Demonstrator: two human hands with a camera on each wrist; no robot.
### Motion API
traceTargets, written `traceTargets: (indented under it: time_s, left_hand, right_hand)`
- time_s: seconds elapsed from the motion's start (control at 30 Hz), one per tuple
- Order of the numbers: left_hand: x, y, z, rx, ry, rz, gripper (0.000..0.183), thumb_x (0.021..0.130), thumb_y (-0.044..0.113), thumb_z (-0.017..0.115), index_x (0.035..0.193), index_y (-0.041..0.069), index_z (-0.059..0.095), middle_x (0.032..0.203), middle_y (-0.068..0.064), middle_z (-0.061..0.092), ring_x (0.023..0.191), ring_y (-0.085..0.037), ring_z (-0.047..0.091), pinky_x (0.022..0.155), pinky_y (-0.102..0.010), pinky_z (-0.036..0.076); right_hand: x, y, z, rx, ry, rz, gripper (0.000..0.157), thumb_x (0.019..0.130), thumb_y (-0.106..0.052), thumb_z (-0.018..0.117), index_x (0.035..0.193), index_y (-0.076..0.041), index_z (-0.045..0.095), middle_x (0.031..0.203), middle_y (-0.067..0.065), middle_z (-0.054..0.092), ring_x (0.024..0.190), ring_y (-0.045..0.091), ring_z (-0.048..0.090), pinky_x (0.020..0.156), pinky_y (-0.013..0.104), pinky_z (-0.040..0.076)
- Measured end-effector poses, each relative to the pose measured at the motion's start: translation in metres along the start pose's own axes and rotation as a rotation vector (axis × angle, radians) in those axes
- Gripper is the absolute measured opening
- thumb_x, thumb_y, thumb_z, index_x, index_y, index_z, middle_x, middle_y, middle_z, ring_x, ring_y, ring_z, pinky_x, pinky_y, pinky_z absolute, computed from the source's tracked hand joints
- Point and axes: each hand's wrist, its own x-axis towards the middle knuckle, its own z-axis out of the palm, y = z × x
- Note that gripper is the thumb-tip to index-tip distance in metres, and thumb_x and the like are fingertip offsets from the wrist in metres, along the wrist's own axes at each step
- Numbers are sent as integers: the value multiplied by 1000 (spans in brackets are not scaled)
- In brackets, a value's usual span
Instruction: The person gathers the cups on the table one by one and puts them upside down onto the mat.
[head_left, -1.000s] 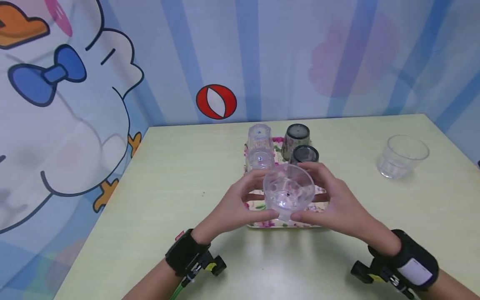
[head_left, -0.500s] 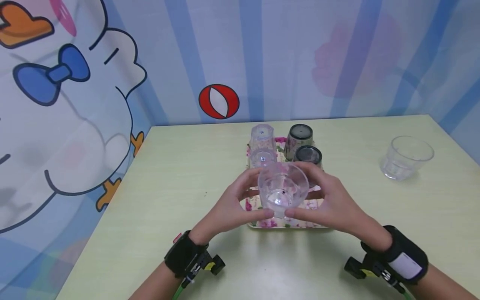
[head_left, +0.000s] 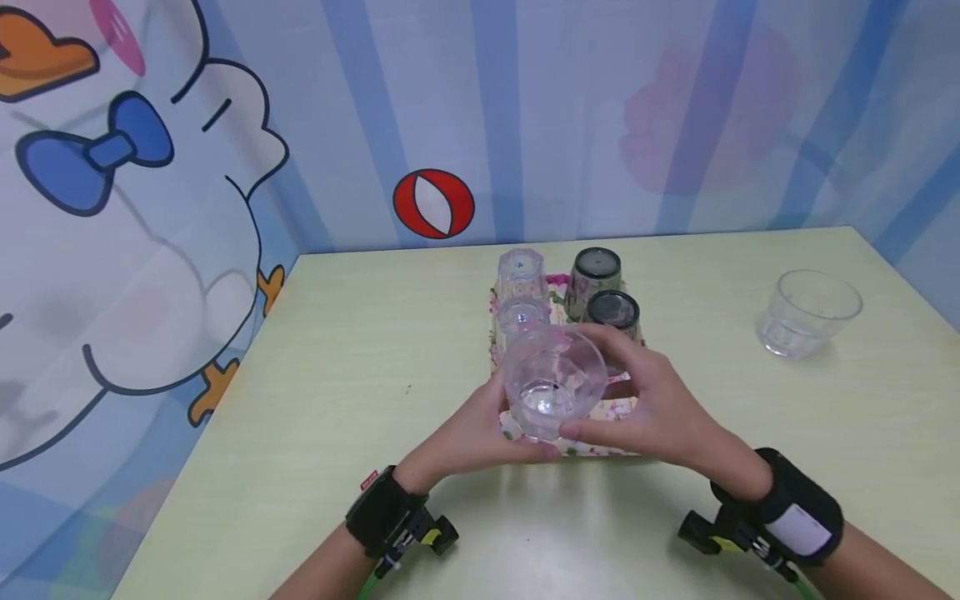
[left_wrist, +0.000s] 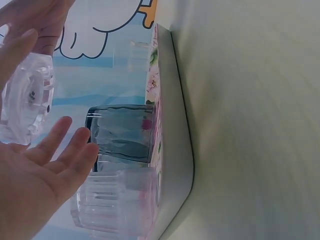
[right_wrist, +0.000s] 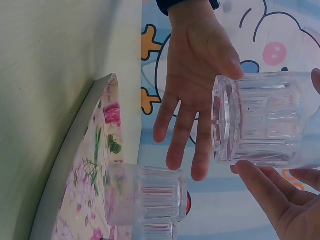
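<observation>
A clear faceted glass (head_left: 555, 383) is held upright above the front part of a floral tray (head_left: 615, 408). My right hand (head_left: 663, 408) grips it from the right side, thumb in front and fingers behind. On the other side is my left hand (head_left: 468, 437); the right wrist view shows that left hand (right_wrist: 192, 95) with its fingers straight and spread, its thumb side against or very near the glass base. Behind the held glass, two clear glasses (head_left: 521, 275) stand upside down on the tray's left, and two dark grey glasses (head_left: 597, 279) upside down on its right.
Another clear glass (head_left: 806, 317) stands upright on the pale table (head_left: 360, 358), far to the right. A printed curtain (head_left: 555, 117) rises behind the table's back edge. Each wrist wears a black strap (head_left: 787, 500) with a small camera.
The held glass has shifted a little left over the tray, along with my right hand. My left fingers, earlier curved around the glass, have straightened and loosened from it.
</observation>
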Motion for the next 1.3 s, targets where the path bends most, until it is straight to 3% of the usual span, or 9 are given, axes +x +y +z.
traceTargets:
  time_s: [0.3,0.47,0.67,0.77,1.03,1.3]
  left_hand:
    - [-1,2,1,6,29,32,98,74,15,81,148,40,20,144,12,44,135,-11,46,112,-36,42]
    - [-2,5,0,7,63,59,95,75,13,80,149,34,24,145,9,44,133,-14,48,109,-34,46]
    - [-4,8,-1,-3,105,36,93,75,15,80,148,36,25,144,7,45,126,-16,53,97,-27,53]
    - [-5,10,-3,-13,117,42,93,75,12,80,148,35,26,145,6,43,128,-17,51,99,-26,52]
    - [-7,13,-4,-37,138,77,96,76,13,80,150,34,23,151,3,36,135,-21,46,108,-40,47]
    - [-8,16,-8,-52,164,108,95,77,28,81,152,24,23,148,-4,41,133,-25,47,108,-49,45]
  right_hand:
    - [-1,-3,-3,-43,-2,-15,86,67,-16,86,141,-15,43,126,5,60,104,17,64,74,25,60]
    - [-1,-4,-9,-76,4,-31,85,66,-16,87,139,-16,44,126,5,61,103,12,62,73,25,61]
    - [-3,-3,-15,-114,25,-6,82,66,-16,87,138,-15,45,125,5,61,100,6,62,73,26,61]
    - [-3,-3,-18,-127,28,5,81,67,-16,86,137,-14,46,125,4,61,100,4,61,74,26,60]
    - [-5,-2,-25,-136,37,-64,78,65,-13,86,134,-11,49,126,10,61,100,-4,58,74,22,60]
    - [-7,-1,-29,-128,22,-37,74,66,-13,85,132,-11,50,122,7,62,97,-1,58,74,24,60]
